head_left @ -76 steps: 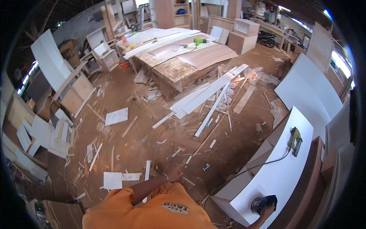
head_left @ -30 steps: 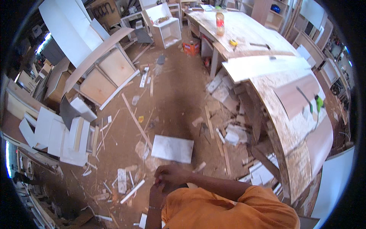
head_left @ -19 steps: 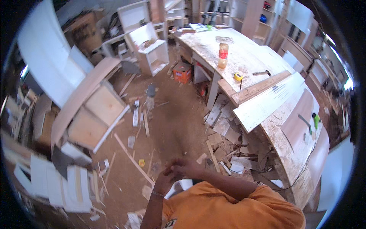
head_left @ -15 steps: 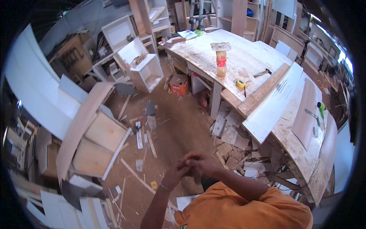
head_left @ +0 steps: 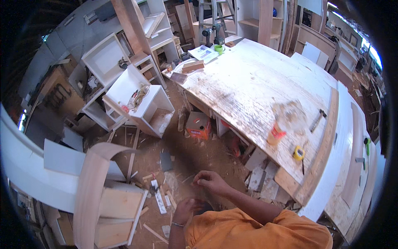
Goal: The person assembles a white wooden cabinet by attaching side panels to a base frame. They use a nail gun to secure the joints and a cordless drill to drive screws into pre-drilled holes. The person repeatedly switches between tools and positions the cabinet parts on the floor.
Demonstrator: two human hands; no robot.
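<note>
Now parted — right hand grip half-curled, seemingly empty; left hand grip, can't tell; neither touching table.

- Table, two o'clock in the view
- On it at twelve: papers, green mug
- At three: bottle, hammer
- Past three: tape measure, plank

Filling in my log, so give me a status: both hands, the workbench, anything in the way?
Left hand and right hand apart, nothing visibly held. Workbench bears bottle, tape measure, hammer. Offcuts on floor, possible trip hazard.
</note>
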